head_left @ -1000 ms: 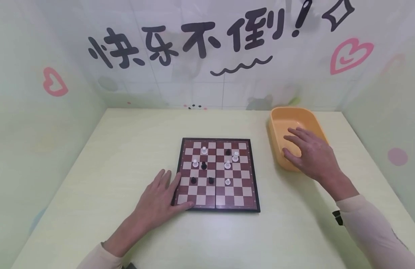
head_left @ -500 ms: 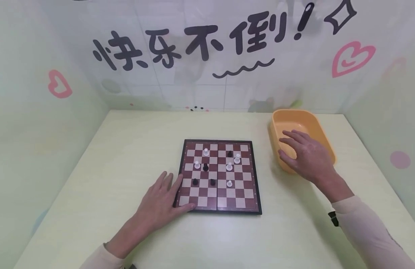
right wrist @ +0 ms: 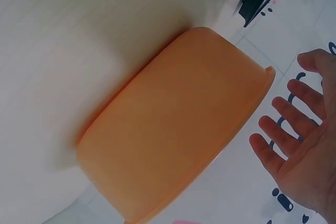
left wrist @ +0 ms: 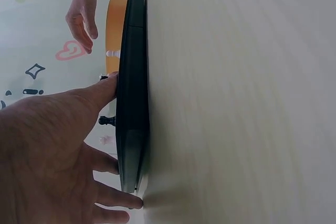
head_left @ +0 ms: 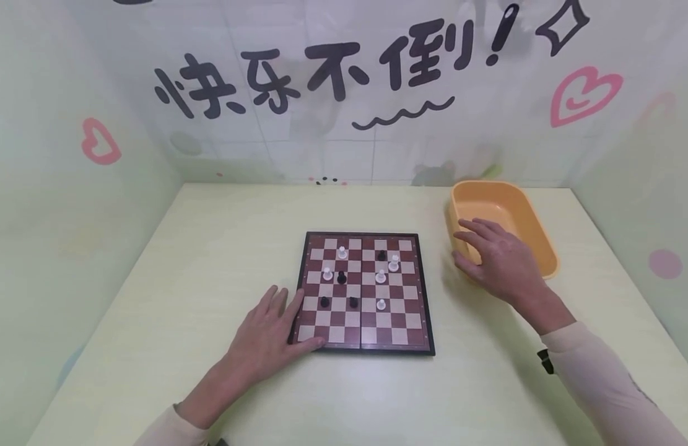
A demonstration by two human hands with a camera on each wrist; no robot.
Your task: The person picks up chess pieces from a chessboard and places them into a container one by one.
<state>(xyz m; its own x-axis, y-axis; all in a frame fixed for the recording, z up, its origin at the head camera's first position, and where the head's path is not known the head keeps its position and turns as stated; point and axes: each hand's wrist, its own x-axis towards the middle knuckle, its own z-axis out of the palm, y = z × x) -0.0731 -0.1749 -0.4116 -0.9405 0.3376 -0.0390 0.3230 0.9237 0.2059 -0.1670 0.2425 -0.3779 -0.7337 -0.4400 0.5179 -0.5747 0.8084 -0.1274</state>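
A folding chessboard [head_left: 335, 334] with brown and pale squares lies on the table, bearing several white and black chess pieces. Among them are a white piece [head_left: 394, 264] at the right, a black piece [head_left: 341, 278] left of the fold and a white pawn [head_left: 381, 305] nearer me. My left hand [head_left: 265, 344] rests at the board's left edge, thumb on the near-left corner, fingers spread and fairly straight. Over the near-left part of an orange plastic basin [head_left: 530, 214] hovers my right hand [head_left: 505, 263], fingers loosely bent and holding nothing. In the right wrist view it is apart from the basin's rim.
The pale table [head_left: 238, 235] is bounded by a back wall [head_left: 321, 148] with black lettering and by side walls. The basin stands at the table's back right, a gap away from the board. Its visible inside shows only bare orange surface.
My right hand has shifted a little left, toward the basin's left rim. My left hand keeps its place on the board. The pieces stay put; the head view has tilted slightly.
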